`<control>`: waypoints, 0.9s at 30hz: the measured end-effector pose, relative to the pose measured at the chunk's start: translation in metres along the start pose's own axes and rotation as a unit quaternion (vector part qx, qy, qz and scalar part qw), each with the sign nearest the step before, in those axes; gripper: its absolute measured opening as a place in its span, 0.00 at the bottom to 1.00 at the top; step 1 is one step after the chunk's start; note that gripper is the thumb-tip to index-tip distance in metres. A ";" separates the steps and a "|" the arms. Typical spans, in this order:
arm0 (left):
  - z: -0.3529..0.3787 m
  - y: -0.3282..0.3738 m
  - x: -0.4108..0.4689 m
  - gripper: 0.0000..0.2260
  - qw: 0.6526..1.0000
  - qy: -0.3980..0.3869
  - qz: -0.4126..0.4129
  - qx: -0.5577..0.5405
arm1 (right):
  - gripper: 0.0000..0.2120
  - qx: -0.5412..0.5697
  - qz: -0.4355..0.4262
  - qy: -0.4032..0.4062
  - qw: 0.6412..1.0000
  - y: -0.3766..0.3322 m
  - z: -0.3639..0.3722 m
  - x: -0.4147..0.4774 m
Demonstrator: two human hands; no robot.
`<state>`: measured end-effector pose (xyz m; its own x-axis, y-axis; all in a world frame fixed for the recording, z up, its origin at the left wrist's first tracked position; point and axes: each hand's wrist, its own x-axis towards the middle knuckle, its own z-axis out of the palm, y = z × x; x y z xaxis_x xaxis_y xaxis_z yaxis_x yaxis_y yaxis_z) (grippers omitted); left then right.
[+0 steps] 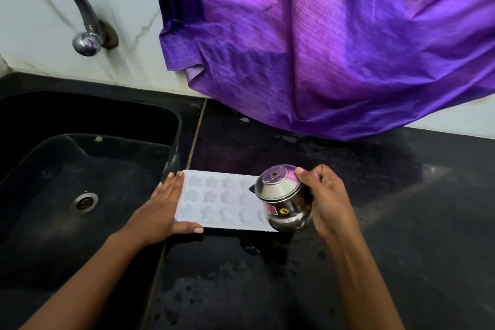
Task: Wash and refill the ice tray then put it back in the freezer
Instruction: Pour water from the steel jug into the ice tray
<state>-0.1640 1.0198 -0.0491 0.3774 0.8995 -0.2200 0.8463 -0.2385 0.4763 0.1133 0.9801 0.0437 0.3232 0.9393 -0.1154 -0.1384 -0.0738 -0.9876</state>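
Observation:
A white ice tray with star-shaped cells lies flat on the black counter, just right of the sink. My left hand holds its left end, fingers straight along the edge and thumb along the near rim. My right hand grips a small round steel pot, tipped far over above the tray's right end so its base faces the camera. The pot hides the tray's right cells. I cannot tell whether water is coming out.
A black sink with a steel drain lies at the left, under a steel tap on the white marble wall. A purple curtain hangs over the counter's back. The black counter is wet near the front.

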 end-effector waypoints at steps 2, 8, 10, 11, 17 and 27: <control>0.001 0.000 0.000 0.67 1.000 0.001 0.000 -0.003 | 0.17 0.003 0.002 0.017 1.000 0.001 -0.010 -0.004; 0.001 -0.001 0.002 0.68 1.000 0.003 0.001 -0.004 | 0.17 0.023 0.001 0.050 0.998 0.002 -0.033 -0.017; 0.001 -0.002 0.002 0.67 1.000 0.001 0.003 -0.007 | 0.17 0.010 -0.002 0.065 0.998 0.002 -0.039 -0.021; 0.001 -0.002 0.002 0.67 1.000 0.002 0.003 -0.007 | 0.18 0.006 -0.003 0.072 0.997 0.003 -0.042 -0.022; 0.001 -0.001 0.002 0.68 1.000 0.004 0.007 0.000 | 0.17 -0.001 0.004 0.098 0.995 0.005 -0.057 -0.029; 0.002 -0.003 0.003 0.68 1.000 0.006 0.010 -0.007 | 0.16 -0.019 0.005 0.100 0.995 0.004 -0.064 -0.032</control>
<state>-0.1646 1.0229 -0.0532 0.3895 0.8992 -0.1994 0.8329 -0.2515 0.4929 0.1623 0.9284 0.0368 0.5028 0.8529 -0.1404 -0.1088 -0.0987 -0.9892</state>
